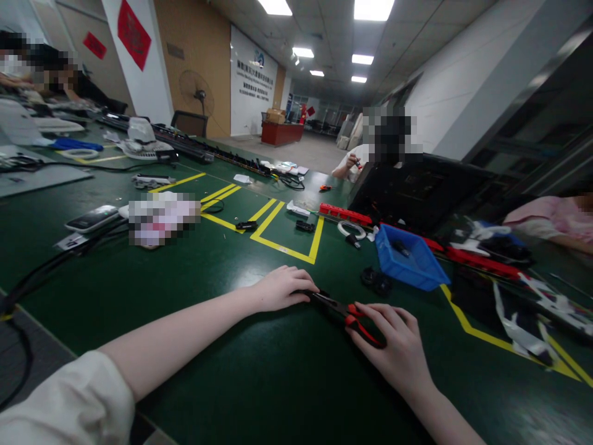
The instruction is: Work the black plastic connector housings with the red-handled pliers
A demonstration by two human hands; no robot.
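Observation:
My right hand (396, 340) is closed around the red-and-black handles of a pair of pliers (354, 318), with the thumb below and the fingers above. The dark jaws point left, toward my left hand (282, 289). That hand is closed in a pinch at the jaw tips, over a small black piece that its fingers mostly cover. Whether the jaws grip this piece cannot be told. Both hands are low over the green table (259, 377). To the upper right of the pliers lies a coiled black cable (375, 281).
A blue tray (410, 259) stands right of centre, beside a red power strip (345, 214) and a white cable coil (351, 231). Small black parts (304, 226) lie within yellow tape lines. A phone (162, 219) is at left. Another person sits behind a large black panel (417, 185).

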